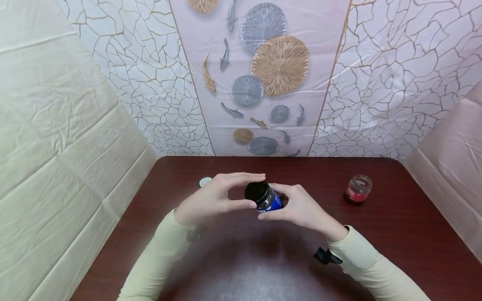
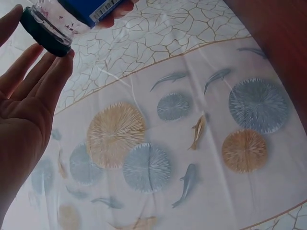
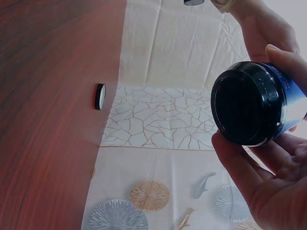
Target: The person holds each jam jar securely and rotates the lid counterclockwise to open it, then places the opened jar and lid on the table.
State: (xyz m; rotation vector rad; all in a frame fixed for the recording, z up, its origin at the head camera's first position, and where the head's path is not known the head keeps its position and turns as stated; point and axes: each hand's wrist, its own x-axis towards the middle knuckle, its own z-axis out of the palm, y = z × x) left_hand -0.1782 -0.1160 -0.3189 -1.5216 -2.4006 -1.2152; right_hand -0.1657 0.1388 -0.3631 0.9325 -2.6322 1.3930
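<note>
A glass jar (image 1: 275, 204) with a blue label and a dark lid (image 1: 256, 191) is held tilted above the table, lid toward the left. My left hand (image 1: 214, 198) has its thumb and fingertips about the lid's rim, the palm standing off from it. Around the labelled body, my right hand (image 1: 299, 207) grips with thumb and fingers. Reddish residue clings inside the clear glass of the jar (image 2: 69, 21) in the left wrist view. The right wrist view shows the jar's dark base (image 3: 240, 108).
On the right of the dark red table (image 1: 406, 225) stands a glass jar with a red label (image 1: 357, 191). A small round lid (image 1: 205, 181), pale on its face, lies behind my left hand. Patterned cloth (image 1: 263, 75) hangs at the table's back edge.
</note>
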